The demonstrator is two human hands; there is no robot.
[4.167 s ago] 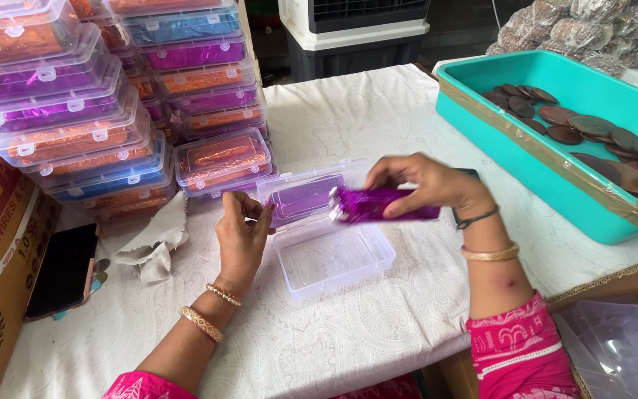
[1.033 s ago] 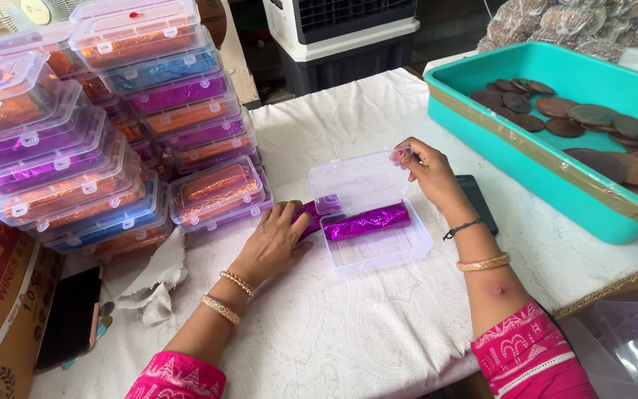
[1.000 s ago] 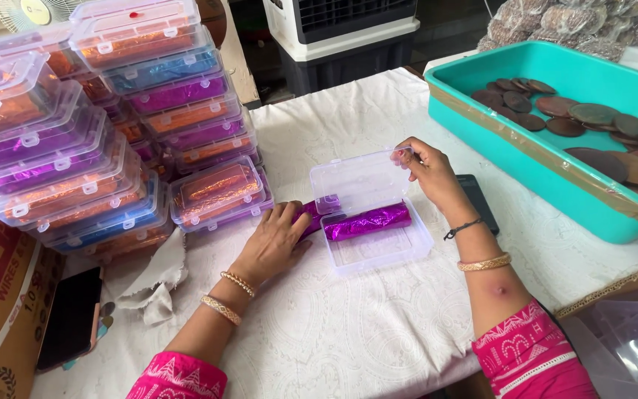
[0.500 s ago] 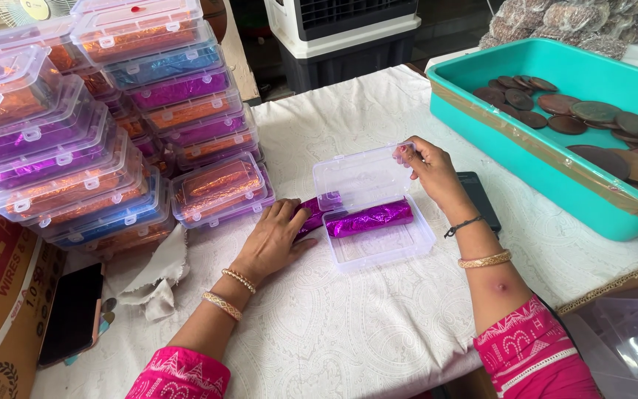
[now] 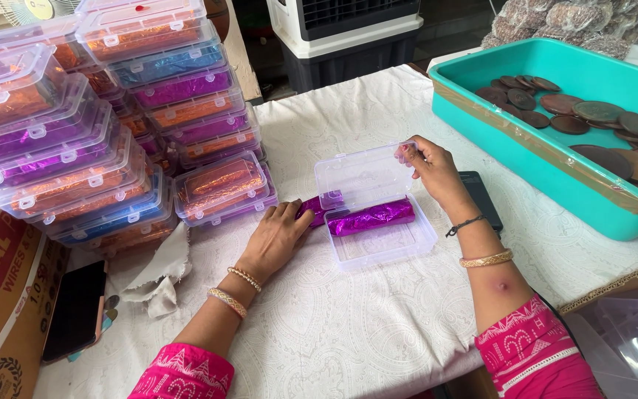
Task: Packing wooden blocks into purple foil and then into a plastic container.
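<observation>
Clear plastic box (image 5: 378,222), purple foil roll (image 5: 371,217) inside; right hand (image 5: 431,171) pinching lid, left hand (image 5: 278,235) flat, steadying beside it on counter (image 5: 348,325).

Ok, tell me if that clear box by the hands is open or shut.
Open: the clear box has its lid raised, held by the right hand.

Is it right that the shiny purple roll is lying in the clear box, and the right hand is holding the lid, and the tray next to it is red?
Not quite: the tray is teal, not red, as the head view shows. The rest holds: the purple roll lies in the clear box, and the right hand holds its raised lid.
</observation>
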